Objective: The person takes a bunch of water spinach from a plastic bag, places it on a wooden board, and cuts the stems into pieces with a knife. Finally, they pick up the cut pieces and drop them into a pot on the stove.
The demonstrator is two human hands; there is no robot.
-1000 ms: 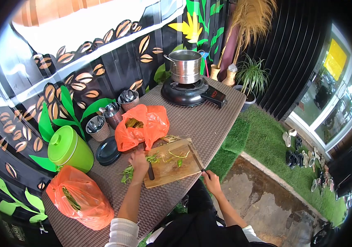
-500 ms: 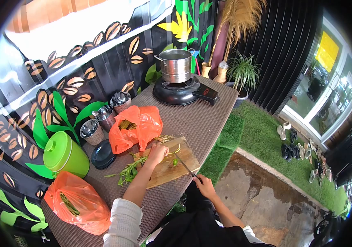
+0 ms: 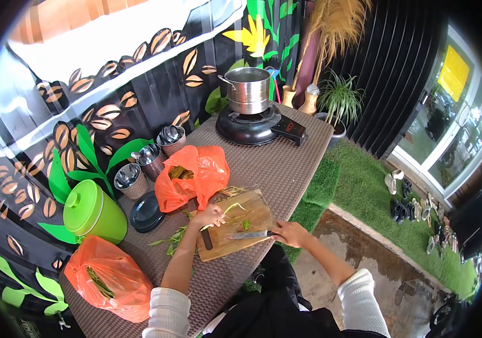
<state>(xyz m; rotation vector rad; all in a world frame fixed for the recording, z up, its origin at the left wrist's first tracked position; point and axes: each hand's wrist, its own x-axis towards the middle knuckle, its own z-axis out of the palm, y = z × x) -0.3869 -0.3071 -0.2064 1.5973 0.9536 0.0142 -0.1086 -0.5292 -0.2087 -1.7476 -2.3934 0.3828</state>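
Note:
My left hand is closed on a long pale green vegetable stem above the left part of the wooden cutting board. My right hand grips the handle of a kitchen knife, whose blade lies nearly level over the board and points left. On the board, a small cut green piece sits just above the blade. Leafy greens lie partly hidden behind my left wrist. Thin trimmed stems are strewn at the board's far edge.
An orange plastic bag of greens stands behind the board; another orange bag is at left. Nearby are a green lidded container, dark plates and cutlery cups. A steel pot rests on a black stove.
The knife has swung from a slant near the stem to nearly level, lower on the board. My left hand has moved slightly left and down with the stem, uncovering the board's handle slot.

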